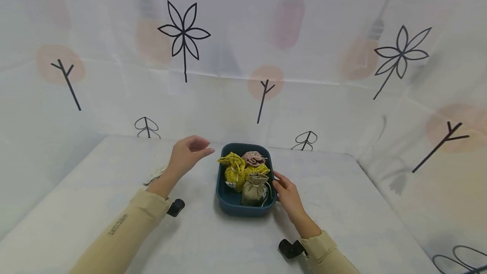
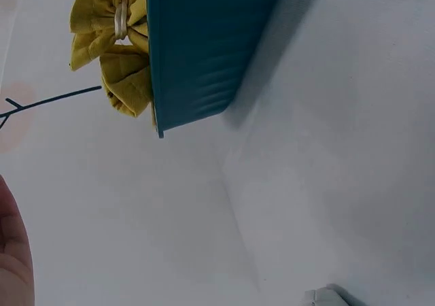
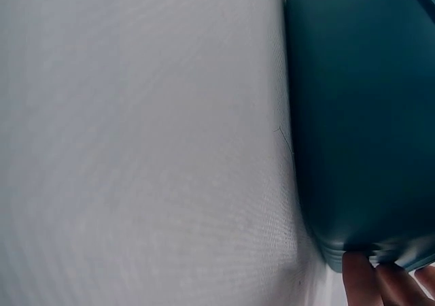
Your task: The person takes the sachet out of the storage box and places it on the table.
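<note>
A dark teal plastic basket (image 1: 243, 210) stands on the table with several small drawstring pouches inside. An olive pouch (image 1: 254, 191) sits at the front, a mustard-yellow pouch (image 1: 235, 174) at the left, another yellow one (image 1: 258, 169) behind the olive, and a dusty-pink pouch (image 1: 253, 158) at the back. My right hand (image 1: 288, 195) holds the basket's right side, its thumb at the rim and fingertips (image 3: 360, 279) against the outer wall. Left of the basket, my left hand (image 1: 186, 155) hovers with loosely bent fingers and nothing in them.
A small pale item (image 1: 155, 175) lies on the white table (image 1: 198, 240), partly hidden behind my left wrist. A white patterned cloth (image 1: 224, 109) rises behind the table. Black wrist cameras (image 1: 176, 207) hang beneath both sleeves.
</note>
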A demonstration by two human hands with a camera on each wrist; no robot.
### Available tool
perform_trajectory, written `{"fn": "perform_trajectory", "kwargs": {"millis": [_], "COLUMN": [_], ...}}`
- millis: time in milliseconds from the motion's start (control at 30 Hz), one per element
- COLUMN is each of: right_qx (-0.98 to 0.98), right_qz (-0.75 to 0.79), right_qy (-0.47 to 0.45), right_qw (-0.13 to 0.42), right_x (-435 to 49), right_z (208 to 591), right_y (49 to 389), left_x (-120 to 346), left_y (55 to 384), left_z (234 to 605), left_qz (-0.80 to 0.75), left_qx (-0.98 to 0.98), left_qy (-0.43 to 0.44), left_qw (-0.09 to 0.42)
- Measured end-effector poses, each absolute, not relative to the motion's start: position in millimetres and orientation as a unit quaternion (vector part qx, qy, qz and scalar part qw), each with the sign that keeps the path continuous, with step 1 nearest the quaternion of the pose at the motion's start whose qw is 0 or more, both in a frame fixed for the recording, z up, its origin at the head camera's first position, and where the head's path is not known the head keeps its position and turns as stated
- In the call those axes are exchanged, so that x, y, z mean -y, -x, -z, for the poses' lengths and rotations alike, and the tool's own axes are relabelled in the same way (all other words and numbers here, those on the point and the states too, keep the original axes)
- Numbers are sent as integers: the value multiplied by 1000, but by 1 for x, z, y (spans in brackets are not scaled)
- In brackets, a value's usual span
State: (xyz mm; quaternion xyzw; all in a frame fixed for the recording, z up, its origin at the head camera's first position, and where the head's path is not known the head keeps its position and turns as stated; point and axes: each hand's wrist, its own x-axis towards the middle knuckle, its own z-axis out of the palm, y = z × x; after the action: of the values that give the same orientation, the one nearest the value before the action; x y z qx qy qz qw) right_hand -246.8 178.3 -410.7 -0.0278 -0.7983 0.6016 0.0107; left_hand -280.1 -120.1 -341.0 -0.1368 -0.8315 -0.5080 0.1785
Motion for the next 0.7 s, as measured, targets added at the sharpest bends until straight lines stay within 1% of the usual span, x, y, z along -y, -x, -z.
{"fn": "perform_trajectory", "kwargs": {"millis": [133,367,567,700], "right_qx": [798,796,798,797], "right_qz": [-602,-604,-602,-603], "right_qy": [27,29,30,29], "right_qw": [8,7,7,9], "right_x": [-179,-178,-178,-178], "right_z": [411,410,411,411], "right_y": [247,246,246,247], "left_x": [108,90,73,62], "left_y": [278,282,283,283], "left_z": [335,331,326,324], "left_qz": [516,506,503,498], "left_qx": [828,830,830,830], "left_qy": [144,167,198,216], "left_qw": [169,168,136,125]}}
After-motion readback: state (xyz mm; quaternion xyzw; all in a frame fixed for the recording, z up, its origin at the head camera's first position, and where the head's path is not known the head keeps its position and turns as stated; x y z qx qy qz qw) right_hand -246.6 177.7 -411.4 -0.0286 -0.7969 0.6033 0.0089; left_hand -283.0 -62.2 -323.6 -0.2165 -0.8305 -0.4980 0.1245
